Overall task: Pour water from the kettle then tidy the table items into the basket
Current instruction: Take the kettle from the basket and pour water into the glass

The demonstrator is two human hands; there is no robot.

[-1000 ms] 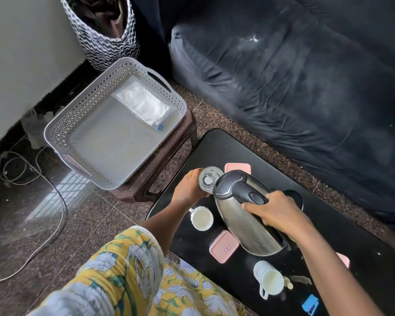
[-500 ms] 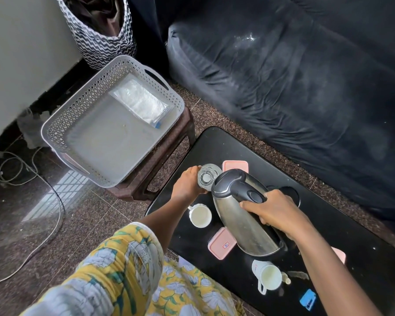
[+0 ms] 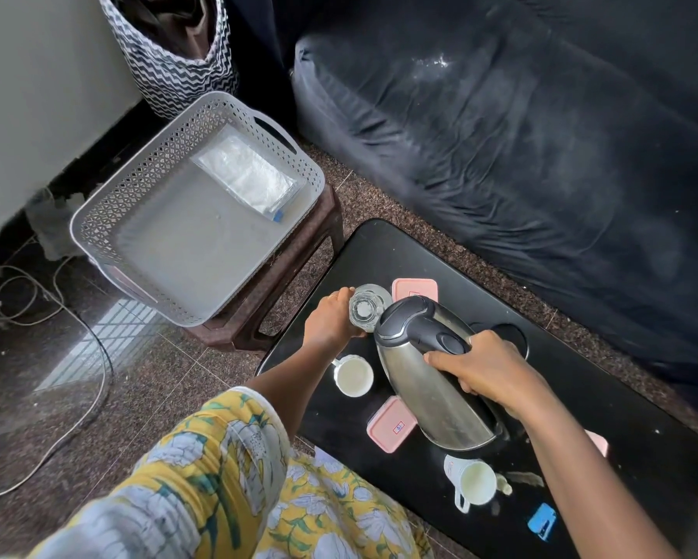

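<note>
So here's the count. One steel kettle [image 3: 432, 393] is tilted over the black table [image 3: 379, 252], lid end pointing at one clear glass [image 3: 365, 310]. The right hand [image 3: 488, 369] has its fingers wrapped tight round the black handle, thumb lying along the top. The left hand [image 3: 331, 320] is curled round the side of the glass, holding it right at the kettle's spout. I honestly can't make out an actual stream of water from this angle. There are two white mugs: the near-left mug [image 3: 353, 375] sits just beside the kettle body, and the other mug [image 3: 474, 482] is down by the right forearm. There are three pink boxes: the far box [image 3: 413, 290] is right behind the glass, the front box [image 3: 391, 423] is just beside the kettle's bottom, and a corner of a third box [image 3: 599, 443] pokes out behind the right arm. One small blue thing [image 3: 542, 520] sits near the table's front edge, too small to tell what it is. Off to the left, one grey lattice basket [image 3: 117, 203] rests on one brown stool [image 3: 311, 252], well apart from the hands. It has a single clear plastic bag [image 3: 246, 175] lying flat in its far corner. Behind it all are one dark sofa [image 3: 500, 135] and one zigzag-print hamper [image 3: 178, 62], with a white cable [image 3: 97, 344] across the floor.
</note>
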